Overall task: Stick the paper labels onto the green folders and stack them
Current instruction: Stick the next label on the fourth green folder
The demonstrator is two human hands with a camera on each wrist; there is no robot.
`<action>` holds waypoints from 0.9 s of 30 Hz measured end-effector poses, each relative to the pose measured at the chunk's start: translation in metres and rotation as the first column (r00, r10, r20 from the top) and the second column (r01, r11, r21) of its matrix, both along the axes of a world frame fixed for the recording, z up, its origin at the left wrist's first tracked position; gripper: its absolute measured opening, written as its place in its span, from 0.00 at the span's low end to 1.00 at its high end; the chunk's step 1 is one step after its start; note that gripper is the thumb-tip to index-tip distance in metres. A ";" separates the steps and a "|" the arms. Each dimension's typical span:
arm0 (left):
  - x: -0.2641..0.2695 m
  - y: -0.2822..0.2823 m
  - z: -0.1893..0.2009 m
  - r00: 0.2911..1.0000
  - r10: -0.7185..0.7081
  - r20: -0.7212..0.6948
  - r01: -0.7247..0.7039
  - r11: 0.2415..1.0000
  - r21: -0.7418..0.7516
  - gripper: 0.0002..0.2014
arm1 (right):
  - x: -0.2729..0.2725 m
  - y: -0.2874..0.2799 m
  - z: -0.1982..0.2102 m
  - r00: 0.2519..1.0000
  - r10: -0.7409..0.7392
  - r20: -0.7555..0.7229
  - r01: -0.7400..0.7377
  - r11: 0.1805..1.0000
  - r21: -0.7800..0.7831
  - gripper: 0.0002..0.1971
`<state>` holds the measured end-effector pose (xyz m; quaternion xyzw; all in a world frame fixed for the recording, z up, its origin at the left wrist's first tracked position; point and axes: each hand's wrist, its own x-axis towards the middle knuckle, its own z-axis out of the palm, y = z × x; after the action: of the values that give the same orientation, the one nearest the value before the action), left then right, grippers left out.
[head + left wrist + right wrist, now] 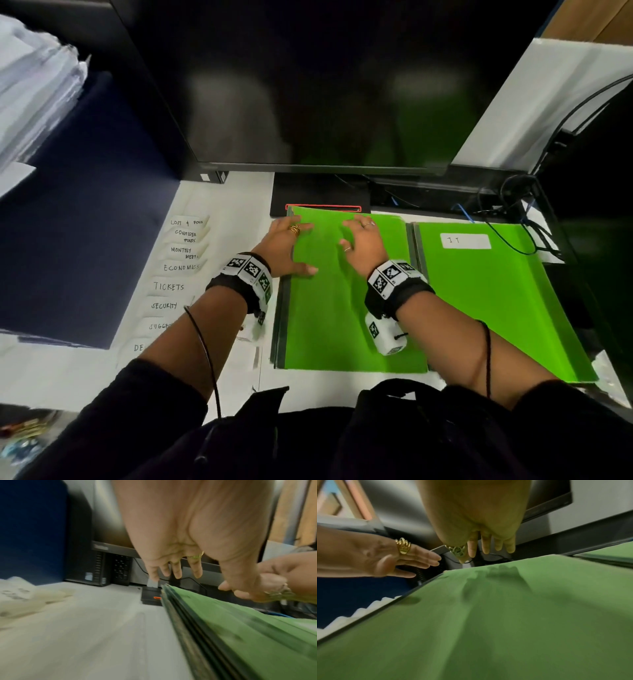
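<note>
Head view: both hands, left hand (286,245) and right hand (363,240), spread flat-fingered (holding nothing) over the smooth rectangular green folder (342,308).

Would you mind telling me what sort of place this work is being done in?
Most likely an office desk: a dark monitor stands over a white desk, a desktop computer tower sits behind, and handwritten paper labels lie beside green folders.
</note>
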<state>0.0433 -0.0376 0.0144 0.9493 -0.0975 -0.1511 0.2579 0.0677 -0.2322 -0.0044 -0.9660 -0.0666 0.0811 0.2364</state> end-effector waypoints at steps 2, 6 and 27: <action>-0.003 0.021 0.006 0.998 0.057 0.029 -0.055 0.997 -0.048 0.40 | -0.003 0.023 0.001 0.997 0.073 0.033 -0.075 0.996 0.056 0.21; -0.015 0.065 0.002 0.993 0.096 -0.068 -0.092 0.994 0.067 0.40 | -0.013 0.063 0.004 0.968 0.234 0.092 -0.242 0.966 0.091 0.16; -0.042 0.092 -0.042 0.978 0.014 -0.210 0.081 0.895 0.439 0.67 | -0.039 0.137 -0.020 0.908 0.388 -0.159 -0.418 0.866 -0.274 0.17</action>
<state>0.0010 0.0541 -0.0277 0.9602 -0.0493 -0.2719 0.0400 0.0292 -0.0947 -0.0245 -0.9501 -0.2420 0.1853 0.0668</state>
